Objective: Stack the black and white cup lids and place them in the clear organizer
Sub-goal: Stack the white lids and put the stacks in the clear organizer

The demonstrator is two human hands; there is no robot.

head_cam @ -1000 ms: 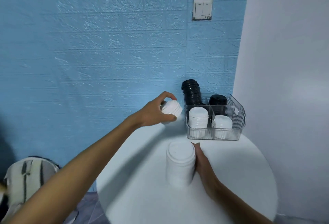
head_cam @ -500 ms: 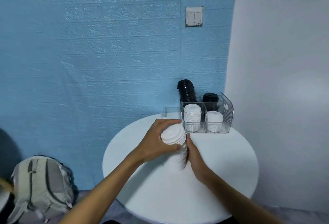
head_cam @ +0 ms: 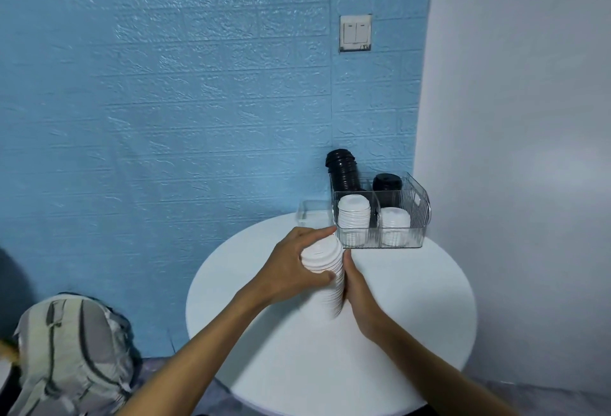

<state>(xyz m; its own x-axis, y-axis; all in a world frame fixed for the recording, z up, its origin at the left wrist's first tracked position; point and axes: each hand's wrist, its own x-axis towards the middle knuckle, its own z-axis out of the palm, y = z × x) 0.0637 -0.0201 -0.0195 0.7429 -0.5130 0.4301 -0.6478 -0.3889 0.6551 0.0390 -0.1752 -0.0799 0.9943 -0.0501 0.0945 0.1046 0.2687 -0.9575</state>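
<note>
Both hands are on a tall stack of white lids (head_cam: 325, 270) standing on the round white surface (head_cam: 413, 309). The left hand (head_cam: 291, 266) wraps its top, fingers curled over the far side and thumb hooked across the near edge of the uppermost lid. The right hand (head_cam: 355, 286) presses against the stack's right flank with fingers running straight up along it; the lower part of the stack is blurred, so its base is hard to read.

Just beyond the hands, up and to the right, sits the clear organizer (head_cam: 418, 214) at the surface's far edge. Its two near compartments each hold white lids: a taller white stack (head_cam: 353, 219) on the left, a shorter white stack (head_cam: 395, 225) on the right. Behind them, a tall black stack (head_cam: 342, 169) leans well above the rim, and a low black stack (head_cam: 386, 182) sits beside it. A small clear tray (head_cam: 310, 217) lies left of the organizer.

Far to the left of the hands, down on the floor, a grey backpack (head_cam: 69, 349).
</note>
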